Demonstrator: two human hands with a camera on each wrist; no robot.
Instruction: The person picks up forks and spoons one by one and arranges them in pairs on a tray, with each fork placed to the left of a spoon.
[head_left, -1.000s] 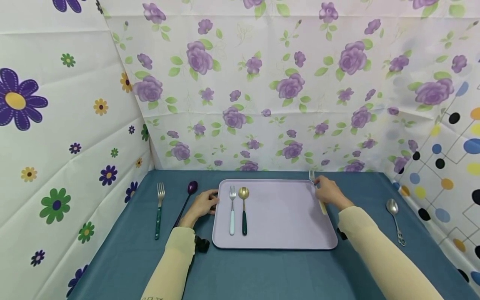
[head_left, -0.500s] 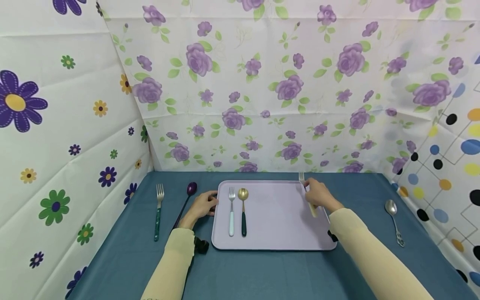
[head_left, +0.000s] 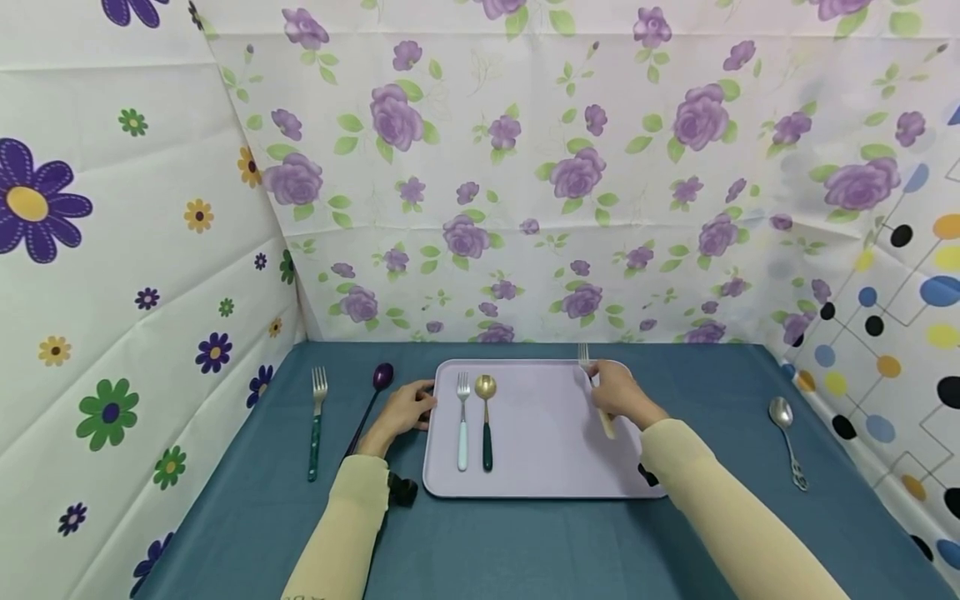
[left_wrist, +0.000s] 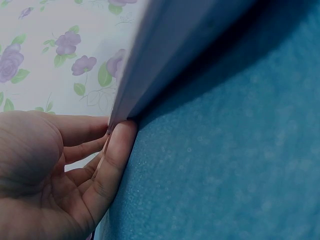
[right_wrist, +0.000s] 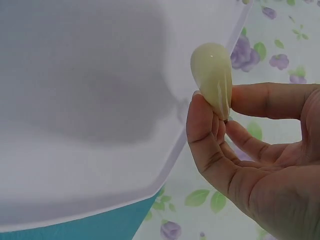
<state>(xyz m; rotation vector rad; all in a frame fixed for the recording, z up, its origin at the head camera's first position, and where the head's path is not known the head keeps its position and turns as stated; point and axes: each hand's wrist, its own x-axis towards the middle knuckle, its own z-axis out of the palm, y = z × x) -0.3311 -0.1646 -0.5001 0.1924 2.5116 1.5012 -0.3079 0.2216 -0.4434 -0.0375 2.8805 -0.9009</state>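
My right hand (head_left: 618,393) pinches a fork with a cream handle (right_wrist: 212,75) between thumb and fingers, over the right part of a pale lilac tray (head_left: 547,467). The fork's tines (head_left: 583,354) point toward the back wall. At the tray's left edge my left hand (head_left: 405,408) pinches the rim, thumb and fingertips meeting on it in the left wrist view. Side by side on the tray's left part lie a fork with a pale mint handle (head_left: 462,433) and a gold spoon with a dark green handle (head_left: 487,425).
Left of the tray, a purple spoon (head_left: 382,377) lies partly behind my left wrist, and a green-handled fork (head_left: 315,425) lies farther left. A silver spoon (head_left: 783,421) rests at the far right of the blue tablecloth (head_left: 525,550). Patterned cloth walls (head_left: 450,167) enclose the table.
My right hand has moved left with the cream-handled fork, from the tray's right edge to above its right part. My left hand has stayed at the rim.
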